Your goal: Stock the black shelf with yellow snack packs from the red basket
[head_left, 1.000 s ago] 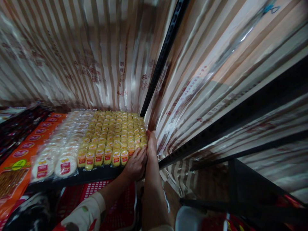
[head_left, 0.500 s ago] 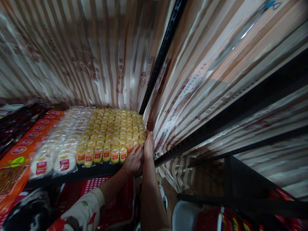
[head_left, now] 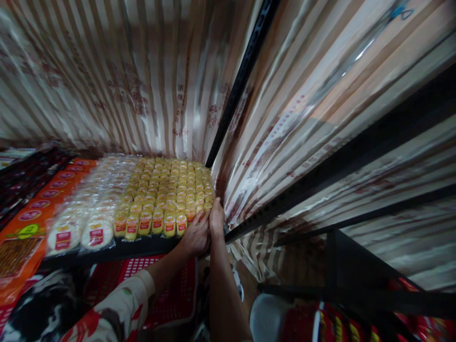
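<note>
Rows of small yellow-wrapped packets (head_left: 156, 190) with red and white labels stand packed close together on a dark shelf (head_left: 142, 247). At their front right corner is my left hand (head_left: 196, 233), its fingers stretched over the front of the nearest packets. My right hand (head_left: 216, 219) lies flat along the right side of the same rows, pointing away from me, its far fingers partly hidden. The two hands are side by side, almost touching. I see nothing gripped in either one.
Left of the yellow packets are clear-wrapped round white cakes (head_left: 96, 235) and orange snack bags (head_left: 53, 199). A red basket (head_left: 178, 299) is below the shelf. Black rack posts (head_left: 238, 90) and striped plastic sheeting (head_left: 153, 95) close in the back and right. Red packages (head_left: 306, 323) lie lower right.
The view has shifted slightly. Both hands stay at the right front corner of the yellow packets, with the left fingers still on the front ones.
</note>
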Tool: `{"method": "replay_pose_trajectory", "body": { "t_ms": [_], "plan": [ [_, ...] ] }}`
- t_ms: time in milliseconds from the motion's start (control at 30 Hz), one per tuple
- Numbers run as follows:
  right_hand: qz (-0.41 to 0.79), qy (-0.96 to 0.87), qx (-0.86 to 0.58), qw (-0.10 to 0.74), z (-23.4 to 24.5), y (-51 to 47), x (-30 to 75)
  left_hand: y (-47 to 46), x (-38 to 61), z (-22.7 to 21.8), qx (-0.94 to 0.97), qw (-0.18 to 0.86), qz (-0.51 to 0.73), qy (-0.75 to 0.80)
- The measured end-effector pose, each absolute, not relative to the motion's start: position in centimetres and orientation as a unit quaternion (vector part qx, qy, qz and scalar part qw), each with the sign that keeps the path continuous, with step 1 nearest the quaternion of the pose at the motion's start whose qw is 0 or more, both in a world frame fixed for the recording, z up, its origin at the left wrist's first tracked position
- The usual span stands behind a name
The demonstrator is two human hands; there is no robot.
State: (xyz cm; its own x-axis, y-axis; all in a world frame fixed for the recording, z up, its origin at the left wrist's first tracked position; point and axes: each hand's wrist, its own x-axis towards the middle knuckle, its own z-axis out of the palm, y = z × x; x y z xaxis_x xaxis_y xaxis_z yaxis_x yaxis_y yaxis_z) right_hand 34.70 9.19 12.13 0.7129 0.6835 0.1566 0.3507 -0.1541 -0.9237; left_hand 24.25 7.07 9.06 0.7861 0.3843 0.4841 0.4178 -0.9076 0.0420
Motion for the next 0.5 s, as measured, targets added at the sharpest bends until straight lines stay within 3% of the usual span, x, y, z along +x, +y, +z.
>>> {"method": "replay_pose_trajectory", "body": {
  "t_ms": [500],
  "plan": [
    [0.041, -0.394, -0.699, 0.596, 12.8, 3.7, 31.2, 6.8, 24.0, 9.8, -0.953, 0.075, -0.197, -0.219]
  ]
}}
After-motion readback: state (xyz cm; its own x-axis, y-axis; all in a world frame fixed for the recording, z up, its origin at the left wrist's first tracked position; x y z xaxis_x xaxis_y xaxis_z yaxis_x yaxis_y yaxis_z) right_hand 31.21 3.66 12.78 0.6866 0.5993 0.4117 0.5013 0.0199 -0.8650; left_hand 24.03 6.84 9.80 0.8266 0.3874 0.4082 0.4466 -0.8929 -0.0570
